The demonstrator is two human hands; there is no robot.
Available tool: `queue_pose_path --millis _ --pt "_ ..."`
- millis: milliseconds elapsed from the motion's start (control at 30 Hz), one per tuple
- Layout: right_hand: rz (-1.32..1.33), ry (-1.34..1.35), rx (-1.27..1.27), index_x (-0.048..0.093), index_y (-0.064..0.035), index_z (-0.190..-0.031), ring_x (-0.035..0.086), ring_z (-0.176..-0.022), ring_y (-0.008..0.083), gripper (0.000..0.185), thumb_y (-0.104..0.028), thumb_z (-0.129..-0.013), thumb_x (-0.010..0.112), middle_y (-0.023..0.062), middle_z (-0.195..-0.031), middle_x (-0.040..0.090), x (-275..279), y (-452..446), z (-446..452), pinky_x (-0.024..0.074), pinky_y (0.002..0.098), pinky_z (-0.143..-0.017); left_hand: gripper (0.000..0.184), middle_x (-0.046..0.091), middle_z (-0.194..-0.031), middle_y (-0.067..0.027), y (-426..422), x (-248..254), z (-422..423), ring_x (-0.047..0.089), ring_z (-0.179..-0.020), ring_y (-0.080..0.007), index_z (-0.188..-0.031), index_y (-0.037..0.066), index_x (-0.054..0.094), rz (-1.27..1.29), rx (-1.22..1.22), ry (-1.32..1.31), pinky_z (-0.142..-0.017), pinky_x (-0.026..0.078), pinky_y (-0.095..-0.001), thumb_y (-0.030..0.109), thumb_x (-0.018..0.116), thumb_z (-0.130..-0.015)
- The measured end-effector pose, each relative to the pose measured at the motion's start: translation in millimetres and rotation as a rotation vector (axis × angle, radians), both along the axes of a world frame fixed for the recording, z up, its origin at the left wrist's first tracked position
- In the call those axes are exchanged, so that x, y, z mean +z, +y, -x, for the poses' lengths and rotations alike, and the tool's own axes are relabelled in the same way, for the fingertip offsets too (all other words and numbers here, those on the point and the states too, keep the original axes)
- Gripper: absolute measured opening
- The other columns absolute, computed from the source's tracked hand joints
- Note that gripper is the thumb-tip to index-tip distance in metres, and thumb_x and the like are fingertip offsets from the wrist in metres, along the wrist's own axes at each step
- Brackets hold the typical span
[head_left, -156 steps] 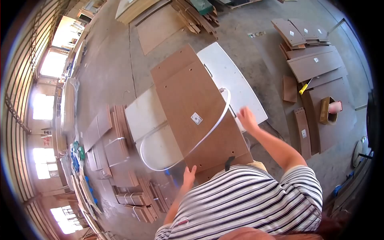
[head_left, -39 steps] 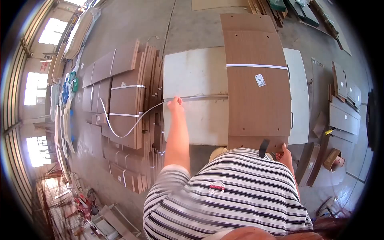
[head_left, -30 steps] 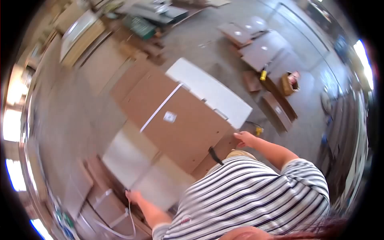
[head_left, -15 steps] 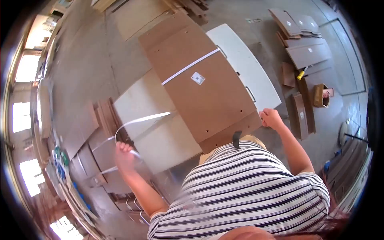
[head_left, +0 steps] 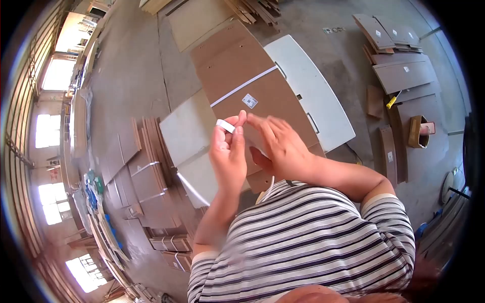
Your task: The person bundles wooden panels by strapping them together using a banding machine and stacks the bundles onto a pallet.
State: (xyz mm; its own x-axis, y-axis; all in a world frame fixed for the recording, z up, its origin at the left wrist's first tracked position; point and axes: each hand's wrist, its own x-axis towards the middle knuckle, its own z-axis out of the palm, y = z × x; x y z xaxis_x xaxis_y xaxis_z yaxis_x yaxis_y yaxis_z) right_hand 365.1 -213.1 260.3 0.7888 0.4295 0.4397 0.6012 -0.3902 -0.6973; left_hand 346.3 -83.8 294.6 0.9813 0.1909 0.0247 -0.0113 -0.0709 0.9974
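Note:
My left hand [head_left: 228, 156] is closed on a white strap [head_left: 225, 125], whose end loops over its fingers. Close beside it is my right hand [head_left: 285, 144], fingers stretched toward the left fingertips and thumb apart; whether they touch the strap I cannot tell. More white strap hangs below the right hand and at the left forearm. Both hands are above a brown panel stack [head_left: 232, 60] with a white label [head_left: 249, 101]. Another white strap [head_left: 245, 86] crosses that stack, which lies on a white folding table [head_left: 323, 96].
Strapped brown panels [head_left: 146, 169] stand on the left. On the right lie more brown panels [head_left: 404, 76], a yellow-handled tool [head_left: 391, 102] and a small cardboard box [head_left: 415, 132]. A pale board [head_left: 189, 123] extends left of the stack.
My left hand has come in from the far left with the strap. My right hand has moved left from the stack's near corner, and its fingers have opened. The view has shifted slightly.

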Motion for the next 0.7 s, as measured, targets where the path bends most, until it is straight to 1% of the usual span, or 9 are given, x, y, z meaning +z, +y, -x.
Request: queue_pose_path --millis 33,167,233,300,367,433,500,633,700 --pt "-0.005 0.002 -0.006 0.037 0.0049 -0.123 0.055 -0.101 0.0344 0.067 -0.014 -0.068 0.069 0.0211 -0.113 0.054 -0.4 -4.5 -2.6 0.0401 0.0456 -0.092 0.017 0.059 -0.11 -0.0131 -7.5 1.7 1.3 0.055 -0.104 -0.0159 -0.107 -0.005 0.046 -0.015 0.006 0.1 -0.091 0.042 -0.0273 0.006 0.042 -0.094" --pt "-0.014 -0.1 -0.119 0.042 0.0048 -0.116 0.055 -0.102 0.0292 0.048 -0.018 -0.077 0.059 0.019 -0.108 0.056 -3.6 -6.6 -17.9 0.0378 0.0445 -0.093 0.028 0.05 -0.124 -0.0106 -33.0 -9.4 -4.5 0.049 -0.112 -0.0155 -0.118 -0.007 0.042 0.056 -0.063 -0.113 -0.095 0.038 -0.029 0.006 0.045 -0.093" --pt "0.095 -0.239 -0.19 0.044 0.0037 -0.111 0.055 -0.101 0.0296 0.041 -0.019 -0.079 0.057 0.0178 -0.109 0.056 -8.8 -11.1 -33.1 0.0373 0.0456 -0.093 0.038 0.041 -0.134 -0.0127 -33.2 -0.6 -11.7 0.042 -0.122 -0.0197 -0.126 -0.007 0.037 0.151 -0.101 -0.058 -0.101 0.035 -0.0312 0.007 0.046 -0.092" --pt "0.215 -0.211 -0.197 0.044 0.0016 -0.115 0.053 -0.107 0.0287 0.043 -0.015 -0.078 0.058 0.0178 -0.119 0.052 -32.5 -24.2 -49.4 0.0403 0.0446 -0.093 0.04 0.036 -0.136 -0.0187 -32.0 20.2 -16.4 0.036 -0.128 -0.0253 -0.126 -0.01 0.034 0.643 0.049 -0.086 -0.107 0.029 -0.0356 0.004 0.045 -0.091" --pt "0.168 -0.014 -0.133 0.048 -0.0051 -0.114 0.054 -0.103 0.0319 0.035 -0.014 -0.081 0.056 0.0176 -0.117 0.054 -68.9 -45.7 -72.7 0.0442 0.0409 -0.086 0.051 0.029 -0.141 -0.0203 -11.0 41.9 -18.6 0.026 -0.133 -0.0275 -0.132 -0.01 0.025 0.844 0.047 -0.162 -0.111 0.023 -0.0405 0.006 0.048 -0.09" --pt "0.225 0.377 -0.116 0.053 -0.0066 -0.105 0.058 -0.09 0.0339 0.026 -0.016 -0.081 0.054 0.0184 -0.101 0.06 -97.6 -77.3 -97.9 0.0473 0.0396 -0.076 0.063 0.025 -0.143 -0.0209 17.3 59.5 -13.6 0.021 -0.135 -0.0282 -0.136 -0.008 0.015 0.916 0.056 -0.284 -0.112 0.018 -0.0427 0.008 0.052 -0.087" --pt "0.108 0.63 -0.296 0.056 -0.0066 -0.107 0.059 -0.085 0.0366 0.027 -0.011 -0.081 0.054 0.0193 -0.089 0.062 -129.6 -105.1 -114.5 0.0472 0.0411 -0.074 0.071 0.019 -0.145 -0.0204 32.5 76.5 -2.2 0.016 -0.136 -0.0277 -0.137 -0.007 0.008 0.943 0.019 -0.35 -0.113 0.014 -0.0429 0.008 0.054 -0.085" --pt "-0.094 0.456 -0.466 0.06 -0.0027 -0.1 0.06 -0.079 0.0366 0.022 -0.005 -0.08 0.05 0.0209 -0.08 0.062 -216.4 -157.0 -141.8 0.0466 0.0397 -0.072 0.091 0.0 -0.149 -0.0182 26.1 118.2 20.8 0.002 -0.139 -0.0242 -0.14 0.001 -0.009 1.108 -0.152 -0.586 -0.114 0.002 -0.043 0.0 0.056 -0.077" --pt "-0.153 0.533 -0.488 0.06 -0.0015 -0.098 0.06 -0.076 0.0354 0.023 -0.003 -0.077 0.05 0.0202 -0.078 0.061 -209.9 -165.5 -142.6 0.0459 0.0382 -0.07 0.095 -0.003 -0.149 -0.0177 22.7 134.4 27.4 0.0 -0.139 -0.0243 -0.14 0.001 -0.012 1.092 -0.174 -0.614 -0.113 0.0 -0.0432 -0.001 0.056 -0.074"
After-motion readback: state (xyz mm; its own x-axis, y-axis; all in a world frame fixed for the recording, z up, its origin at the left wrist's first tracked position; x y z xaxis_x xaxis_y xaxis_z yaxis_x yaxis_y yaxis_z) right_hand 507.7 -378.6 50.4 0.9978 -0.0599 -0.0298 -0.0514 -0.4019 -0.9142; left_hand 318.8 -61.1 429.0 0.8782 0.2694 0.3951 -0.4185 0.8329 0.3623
